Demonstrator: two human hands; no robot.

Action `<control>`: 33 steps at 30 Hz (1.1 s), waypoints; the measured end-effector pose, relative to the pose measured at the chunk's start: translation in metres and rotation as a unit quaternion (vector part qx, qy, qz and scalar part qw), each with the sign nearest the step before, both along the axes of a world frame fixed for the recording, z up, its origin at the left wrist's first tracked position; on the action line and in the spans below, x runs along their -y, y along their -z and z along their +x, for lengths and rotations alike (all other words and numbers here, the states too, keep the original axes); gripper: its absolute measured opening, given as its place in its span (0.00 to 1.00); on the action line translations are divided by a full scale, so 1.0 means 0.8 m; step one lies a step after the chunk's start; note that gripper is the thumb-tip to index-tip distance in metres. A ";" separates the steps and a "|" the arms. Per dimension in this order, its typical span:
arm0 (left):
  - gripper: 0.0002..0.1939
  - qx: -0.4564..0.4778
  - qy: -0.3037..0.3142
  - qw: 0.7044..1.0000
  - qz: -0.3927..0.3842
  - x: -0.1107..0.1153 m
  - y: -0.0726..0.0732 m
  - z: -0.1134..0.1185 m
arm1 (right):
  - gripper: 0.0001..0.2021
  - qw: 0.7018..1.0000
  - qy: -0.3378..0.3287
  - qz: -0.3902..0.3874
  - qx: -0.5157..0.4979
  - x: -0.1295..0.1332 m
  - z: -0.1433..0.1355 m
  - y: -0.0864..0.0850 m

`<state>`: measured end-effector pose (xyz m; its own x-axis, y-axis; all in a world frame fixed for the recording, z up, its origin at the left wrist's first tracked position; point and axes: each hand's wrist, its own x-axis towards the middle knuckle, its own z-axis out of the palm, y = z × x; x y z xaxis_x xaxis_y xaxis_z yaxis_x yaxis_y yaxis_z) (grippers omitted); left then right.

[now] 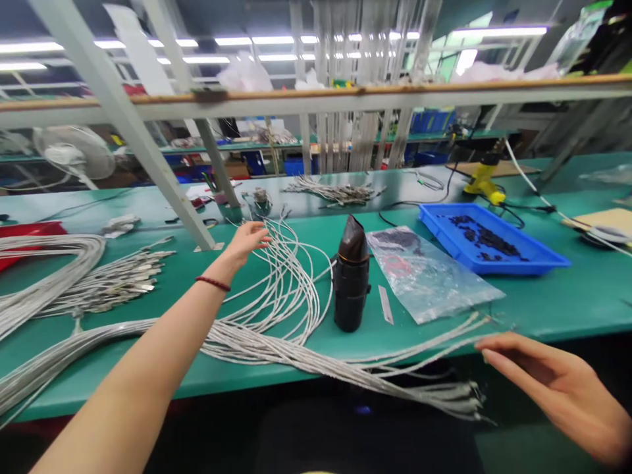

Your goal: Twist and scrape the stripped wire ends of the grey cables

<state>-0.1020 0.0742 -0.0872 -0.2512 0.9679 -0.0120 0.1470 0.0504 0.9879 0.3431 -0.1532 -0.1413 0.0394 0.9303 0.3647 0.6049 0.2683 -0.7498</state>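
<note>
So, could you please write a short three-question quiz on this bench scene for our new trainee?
1. True or false: the left hand has a bracelet at its wrist.
2. Multiple choice: what stands upright between the white cables and the clear plastic bag?
A) red bin
B) yellow tool
C) black cylindrical object
3. Fill in the missing colour: small black pieces lie in a ____ tray.

Key: 1. True; 2. C; 3. blue.

The cable bundle lies on the bench, before the bag and tray.
</note>
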 end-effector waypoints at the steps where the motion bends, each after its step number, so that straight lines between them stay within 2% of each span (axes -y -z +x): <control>1: 0.04 -0.020 0.020 1.000 0.013 0.019 -0.002 0.006 | 0.10 0.999 -0.001 -0.040 -0.010 0.008 -0.001 0.002; 3: 0.02 -0.054 0.070 0.996 0.029 0.065 -0.006 0.020 | 0.11 0.994 -0.001 -0.101 -0.034 0.021 -0.010 0.006; 4: 0.04 -0.079 0.120 0.989 0.033 0.090 -0.006 0.029 | 0.11 0.992 0.003 -0.116 -0.049 0.024 -0.018 0.009; 5: 0.05 -0.151 0.230 0.960 0.049 0.115 -0.004 0.038 | 0.12 0.989 -0.002 -0.133 -0.061 0.026 -0.027 0.013; 6: 0.05 -0.217 0.340 0.914 0.047 0.139 0.000 0.050 | 0.12 0.987 -0.006 -0.145 -0.071 0.025 -0.038 0.019; 7: 0.06 -0.260 0.428 0.865 0.045 0.160 0.007 0.062 | 0.13 0.983 -0.022 -0.163 -0.075 0.024 -0.050 0.026; 8: 0.07 -0.291 0.487 0.822 0.049 0.178 0.018 0.075 | 0.13 0.981 -0.025 -0.177 -0.072 0.021 -0.061 0.035; 9: 0.08 -0.326 0.509 0.794 0.060 0.191 0.030 0.089 | 0.14 0.982 -0.016 -0.178 -0.056 0.017 -0.073 0.045; 11: 0.11 -0.414 0.495 0.758 0.094 0.207 0.059 0.117 | 0.14 0.986 0.025 -0.164 -0.001 0.009 -0.092 0.064; 14: 0.11 -0.542 0.444 0.707 0.098 0.209 0.096 0.153 | 0.14 0.984 0.098 -0.146 0.039 0.000 -0.111 0.085; 16: 0.09 -0.572 0.443 0.684 0.094 0.203 0.110 0.168 | 0.11 0.982 0.121 -0.139 0.034 -0.003 -0.120 0.090; 20: 0.07 -0.581 0.462 0.663 0.098 0.191 0.117 0.180 | 0.06 0.983 0.133 -0.130 0.001 -0.001 -0.136 0.093; 24: 0.08 -0.588 0.476 0.646 0.100 0.188 0.116 0.180 | 0.06 0.985 0.105 -0.134 -0.043 0.005 -0.146 0.096; 26: 0.10 -0.593 0.468 0.647 0.104 0.190 0.119 0.178 | 0.06 0.985 0.083 -0.138 -0.062 0.008 -0.150 0.098; 28: 0.12 -0.578 0.445 0.675 0.111 0.193 0.125 0.173 | 0.07 0.983 0.059 -0.147 -0.097 0.011 -0.154 0.100; 30: 0.12 -0.516 0.440 0.725 0.121 0.196 0.132 0.166 | 0.07 0.972 0.040 -0.162 -0.164 0.012 -0.161 0.103; 32: 0.10 -0.429 0.456 0.767 0.140 0.200 0.136 0.160 | 0.11 0.947 0.021 -0.179 -0.267 0.011 -0.170 0.105; 33: 0.10 -0.393 0.467 0.778 0.148 0.201 0.136 0.158 | 0.14 0.927 0.013 -0.185 -0.325 0.009 -0.175 0.105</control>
<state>0.0243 -0.0866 -0.1959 0.7466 0.6636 0.0472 0.5479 -0.6536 0.5221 0.2035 -0.1603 -0.2253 0.1637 0.9826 -0.0882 -0.0047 -0.0886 -0.9961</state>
